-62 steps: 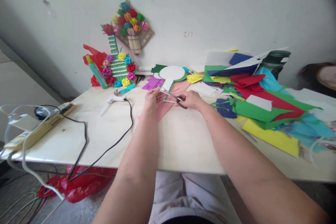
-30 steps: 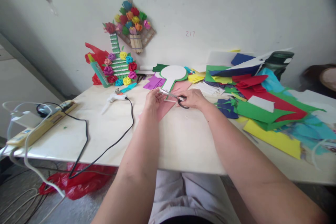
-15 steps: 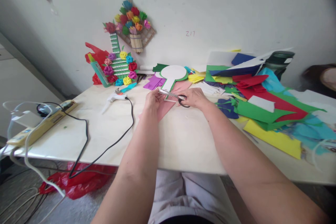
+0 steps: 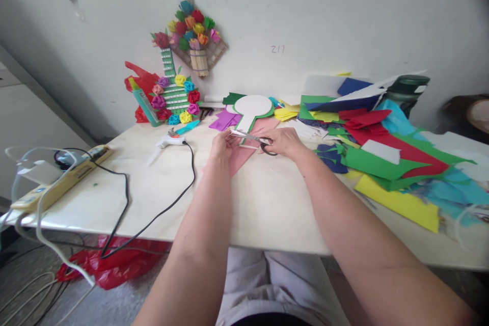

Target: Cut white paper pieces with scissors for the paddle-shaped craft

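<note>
My right hand (image 4: 284, 141) grips black-handled scissors (image 4: 268, 148), their metal blades pointing left toward my left hand. The fingers of my left hand (image 4: 224, 143) pinch a small white piece (image 4: 236, 133) at the blade tips; its full shape is too small to make out. Beneath both hands lies a pink sheet (image 4: 240, 160), with a thin white strip (image 4: 249, 147) just below the blades. Beyond them rests a white round-headed cutout (image 4: 252, 106) with a narrow stem and a green border.
A white glue gun (image 4: 170, 141) lies left, its black cord looping toward a power strip (image 4: 61, 178). A flower-trimmed guitar craft (image 4: 175, 94) and glue bottle (image 4: 144, 104) stand behind. Coloured sheets (image 4: 385, 160) and a dark green bottle (image 4: 407, 89) crowd the right.
The scissor blades look slightly closer together than before. Both hands stay in nearly the same place, and the view has shifted very slightly.
</note>
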`<control>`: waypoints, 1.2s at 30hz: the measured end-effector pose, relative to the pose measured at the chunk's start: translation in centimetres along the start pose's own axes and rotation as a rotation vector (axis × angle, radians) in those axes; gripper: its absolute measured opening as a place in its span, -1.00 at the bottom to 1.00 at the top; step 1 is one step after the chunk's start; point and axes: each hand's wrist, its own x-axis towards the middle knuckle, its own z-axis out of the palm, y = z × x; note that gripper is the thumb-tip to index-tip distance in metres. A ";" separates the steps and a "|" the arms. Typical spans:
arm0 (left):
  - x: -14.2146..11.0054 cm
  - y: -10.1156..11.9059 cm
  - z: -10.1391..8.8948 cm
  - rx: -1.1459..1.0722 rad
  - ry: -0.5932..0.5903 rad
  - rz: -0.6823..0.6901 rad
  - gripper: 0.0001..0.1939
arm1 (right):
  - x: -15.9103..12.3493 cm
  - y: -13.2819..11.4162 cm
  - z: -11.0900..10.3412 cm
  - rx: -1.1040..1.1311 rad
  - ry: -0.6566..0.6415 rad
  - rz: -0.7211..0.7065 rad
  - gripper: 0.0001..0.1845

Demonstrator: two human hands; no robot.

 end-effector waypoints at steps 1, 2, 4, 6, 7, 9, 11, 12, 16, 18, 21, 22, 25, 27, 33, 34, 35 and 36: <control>0.0 0.0 0.0 0.004 0.009 -0.006 -0.94 | 0.0 0.0 0.0 0.000 0.000 0.002 -0.56; 0.0 0.0 0.1 0.008 0.016 -0.010 -0.94 | 0.0 0.0 0.0 0.002 -0.002 0.003 -0.56; 0.0 0.0 0.1 0.007 0.020 -0.009 -0.94 | 0.0 0.0 0.0 0.013 -0.007 -0.001 -0.56; -0.1 0.0 0.1 0.003 0.016 0.000 -0.93 | 0.0 0.0 0.0 0.019 -0.007 -0.006 -0.57; -0.1 0.0 0.1 0.004 0.016 0.003 -0.93 | 0.0 -0.1 -0.1 0.017 -0.006 -0.007 -0.57; -0.1 0.0 0.1 0.015 0.022 0.011 -0.93 | -0.1 -0.2 -0.2 0.009 -0.012 -0.004 -0.57; -0.2 0.0 0.1 0.027 0.027 0.020 -0.93 | -0.1 -0.3 -0.3 0.006 -0.019 0.000 -0.57; -0.2 0.0 0.1 0.031 0.026 0.026 -0.94 | -0.1 -0.3 -0.3 0.006 -0.020 0.002 -0.56; -0.2 -0.1 0.1 0.052 0.002 0.055 -0.95 | -0.1 -0.3 -0.2 0.017 -0.017 -0.003 -0.55; -0.2 -0.1 0.1 0.059 -0.005 0.072 -0.94 | -0.1 -0.2 -0.1 0.024 -0.011 -0.011 -0.54; -0.2 -0.2 0.0 0.048 -0.010 0.081 -0.93 | 0.0 0.0 0.1 0.025 -0.002 -0.011 -0.54; -0.2 -0.2 0.0 0.043 -0.014 0.078 -0.93 | 0.0 0.1 0.2 0.023 0.001 -0.011 -0.54; -0.2 -0.2 -0.1 0.025 -0.024 0.064 -0.92 | 0.1 0.3 0.5 0.022 0.007 -0.008 -0.54; -0.2 -0.2 -0.1 0.016 -0.027 0.054 -0.93 | 0.2 0.3 0.5 0.020 -0.002 0.002 -0.55; -0.2 -0.1 0.1 -0.013 -0.014 0.047 -0.94 | 0.3 0.2 0.6 0.025 -0.003 0.021 -0.56; -0.2 -0.1 0.1 -0.014 -0.002 0.044 -0.93 | 0.3 0.2 0.6 0.029 -0.002 0.019 -0.56; -0.1 -0.1 0.1 -0.010 0.008 0.041 -0.93 | 0.3 0.2 0.6 0.031 -0.002 0.017 -0.57; -0.1 -0.1 0.1 -0.005 0.014 0.039 -0.93 | 0.3 0.2 0.6 0.031 -0.005 0.017 -0.57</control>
